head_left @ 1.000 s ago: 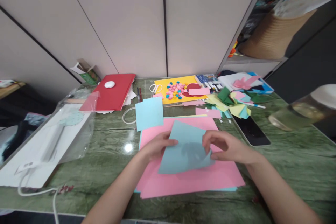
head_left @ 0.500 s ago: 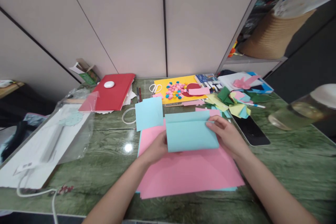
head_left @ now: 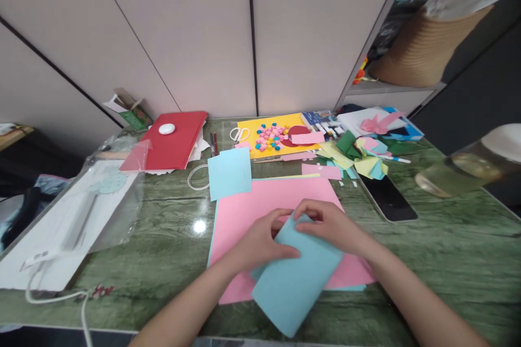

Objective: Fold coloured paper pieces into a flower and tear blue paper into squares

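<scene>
A folded sheet of light blue paper [head_left: 299, 276] is tilted diagonally in front of me, above a stack of pink paper [head_left: 240, 217]. My left hand [head_left: 268, 241] grips its left side, thumb lying across the front and the other fingers behind. At the top corner my right hand [head_left: 325, 225] pinches the blue paper between thumb and fingers. A smaller light blue square [head_left: 230, 173] lies at the stack's upper left corner. More blue paper shows under the pink edges.
Behind lie white scissors [head_left: 240, 133], a yellow sheet [head_left: 254, 146] with small coloured balls, and a red folder [head_left: 173, 146]. To the right are paper scraps [head_left: 345, 152], a phone [head_left: 386, 198] and a lidded jar [head_left: 456, 171]. A plastic sleeve [head_left: 118, 211] is left.
The folded blue paper has come closer to me and turned from level to diagonal. Both hands moved nearer together, and my right hand shifted from the right edge to the top corner.
</scene>
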`<act>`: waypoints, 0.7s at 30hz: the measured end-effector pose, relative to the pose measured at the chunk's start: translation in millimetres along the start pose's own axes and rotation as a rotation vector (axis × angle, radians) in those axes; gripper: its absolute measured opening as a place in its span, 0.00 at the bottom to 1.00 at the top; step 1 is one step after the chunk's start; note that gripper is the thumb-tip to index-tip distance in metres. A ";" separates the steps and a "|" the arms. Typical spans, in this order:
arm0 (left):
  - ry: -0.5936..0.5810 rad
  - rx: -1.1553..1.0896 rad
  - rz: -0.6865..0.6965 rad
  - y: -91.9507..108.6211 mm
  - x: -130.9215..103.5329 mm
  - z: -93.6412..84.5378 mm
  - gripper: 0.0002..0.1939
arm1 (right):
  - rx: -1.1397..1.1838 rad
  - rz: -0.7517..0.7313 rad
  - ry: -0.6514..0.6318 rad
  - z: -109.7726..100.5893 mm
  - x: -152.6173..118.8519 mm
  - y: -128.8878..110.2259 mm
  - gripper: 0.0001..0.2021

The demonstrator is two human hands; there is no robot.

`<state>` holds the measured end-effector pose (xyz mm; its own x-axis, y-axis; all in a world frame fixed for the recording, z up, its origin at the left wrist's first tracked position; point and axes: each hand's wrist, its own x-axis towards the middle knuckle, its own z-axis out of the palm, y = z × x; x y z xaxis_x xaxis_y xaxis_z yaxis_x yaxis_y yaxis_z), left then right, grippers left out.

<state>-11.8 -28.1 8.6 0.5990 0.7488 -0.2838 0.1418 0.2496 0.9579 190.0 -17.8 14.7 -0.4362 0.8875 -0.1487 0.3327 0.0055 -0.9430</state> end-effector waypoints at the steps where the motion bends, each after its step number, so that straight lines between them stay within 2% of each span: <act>1: 0.098 0.061 -0.005 -2.1 0.9 6.0 0.34 | 0.027 0.011 0.038 0.9 0.8 0.6 0.10; 5: 0.300 -0.027 0.026 -4.4 2.8 10.9 0.30 | 0.278 -0.004 0.280 -11.5 3.1 4.0 0.19; 8: 0.385 -0.141 0.100 -2.3 3.3 7.0 0.25 | 0.412 0.016 0.176 -19.7 2.8 7.4 0.25; 10: 0.400 -0.177 0.122 -1.1 3.5 7.1 0.23 | 0.426 0.077 0.124 -16.8 2.7 8.8 0.28; 13: 0.416 -0.167 0.117 -1.0 3.3 10.3 0.23 | 0.479 0.150 0.207 -4.3 3.9 8.6 0.22; 16: 0.430 -0.129 0.101 -3.0 2.5 13.0 0.24 | 0.514 0.157 0.319 4.6 4.6 5.0 0.14; 21: 0.447 -0.090 0.066 -6.0 1.1 14.4 0.24 | 0.409 0.174 0.448 4.0 1.8 -4.3 0.14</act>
<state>-0.7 -37.6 3.2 0.2032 0.9512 -0.2323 0.0335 0.2304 0.9725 184.5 -18.0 17.3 0.0170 0.9670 -0.2543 -0.0182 -0.2540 -0.9670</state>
